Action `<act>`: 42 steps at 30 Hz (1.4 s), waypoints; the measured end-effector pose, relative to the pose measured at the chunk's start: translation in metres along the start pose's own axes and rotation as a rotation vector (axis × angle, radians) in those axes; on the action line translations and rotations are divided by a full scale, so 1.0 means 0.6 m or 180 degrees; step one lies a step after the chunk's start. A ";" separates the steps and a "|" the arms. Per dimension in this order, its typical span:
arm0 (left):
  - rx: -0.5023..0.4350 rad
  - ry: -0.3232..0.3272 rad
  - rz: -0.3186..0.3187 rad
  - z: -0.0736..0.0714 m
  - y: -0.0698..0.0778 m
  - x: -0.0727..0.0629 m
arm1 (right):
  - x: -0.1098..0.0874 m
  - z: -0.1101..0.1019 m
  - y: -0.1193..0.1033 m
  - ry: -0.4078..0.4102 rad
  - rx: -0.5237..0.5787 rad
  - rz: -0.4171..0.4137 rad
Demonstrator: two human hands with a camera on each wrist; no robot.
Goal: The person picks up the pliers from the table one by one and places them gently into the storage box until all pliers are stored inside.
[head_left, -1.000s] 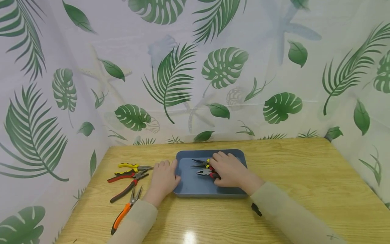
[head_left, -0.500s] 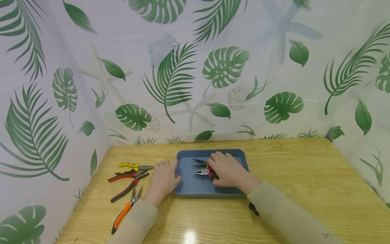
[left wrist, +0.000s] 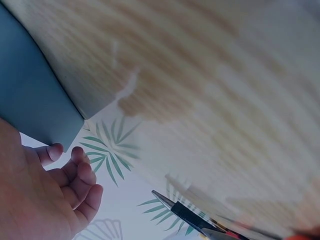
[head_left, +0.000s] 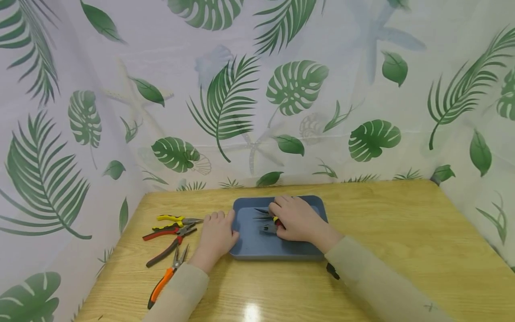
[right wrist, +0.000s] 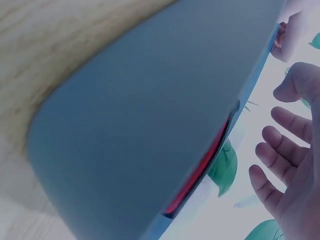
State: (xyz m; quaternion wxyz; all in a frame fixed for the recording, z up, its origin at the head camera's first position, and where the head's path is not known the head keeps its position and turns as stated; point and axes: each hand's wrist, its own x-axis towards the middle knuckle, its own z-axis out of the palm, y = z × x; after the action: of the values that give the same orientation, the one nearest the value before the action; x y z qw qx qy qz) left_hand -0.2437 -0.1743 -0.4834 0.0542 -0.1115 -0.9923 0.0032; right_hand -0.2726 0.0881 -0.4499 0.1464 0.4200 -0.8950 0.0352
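A blue-grey tray [head_left: 249, 248] holds long-nose pliers [head_left: 263, 213] and combination pliers [head_left: 268, 229], their jaws pointing left. Over their handles lies my right hand [head_left: 299, 219], which hides most of them in the head view. In the right wrist view its fingers are loosely bent and apart, with nothing between them; a red handle [right wrist: 200, 167] shows past the tray wall. At the tray's left edge is my left hand [head_left: 216, 235], fingers relaxed, its thumb [left wrist: 51, 154] by the tray corner in the left wrist view.
Left of the tray on the wooden table [head_left: 394, 228] lie yellow long-nose pliers [head_left: 170, 218], red-and-black pliers [head_left: 166, 255] and orange-handled long-nose pliers [head_left: 161, 286]. A leaf-patterned cloth [head_left: 338, 107] stands behind the table. A small black item [head_left: 332, 271] shows under the right sleeve.
My right hand has shifted slightly left and back over the pliers. The combination pliers' jaws have moved a little and look darker now. The left hand stays put.
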 end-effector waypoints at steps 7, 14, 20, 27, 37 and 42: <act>0.0023 0.0019 0.0012 -0.004 -0.001 0.001 | 0.002 -0.006 -0.002 -0.0080 -0.0075 -0.0012; 0.0009 0.0033 0.0017 -0.004 0.000 0.001 | -0.002 -0.002 -0.001 -0.0156 -0.0112 0.0033; -0.0012 0.0041 0.0019 -0.007 0.002 -0.001 | -0.005 0.000 0.001 -0.0235 -0.0123 0.0076; 0.0000 -0.0002 0.0001 -0.004 0.002 -0.002 | -0.013 -0.003 0.001 -0.0312 -0.0118 0.0101; 0.0096 0.0036 0.0001 -0.001 0.002 0.000 | -0.022 -0.008 0.007 -0.0213 -0.0289 0.0019; 0.0097 0.0061 0.0017 -0.002 0.003 -0.001 | -0.027 -0.009 0.009 -0.0202 -0.0334 0.0014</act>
State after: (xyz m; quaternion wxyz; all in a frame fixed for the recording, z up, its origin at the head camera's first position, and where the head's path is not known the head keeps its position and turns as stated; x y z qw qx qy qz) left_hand -0.2429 -0.1728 -0.4825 0.0654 -0.1134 -0.9912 0.0175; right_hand -0.2654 0.1046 -0.4491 0.1397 0.4107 -0.9007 -0.0249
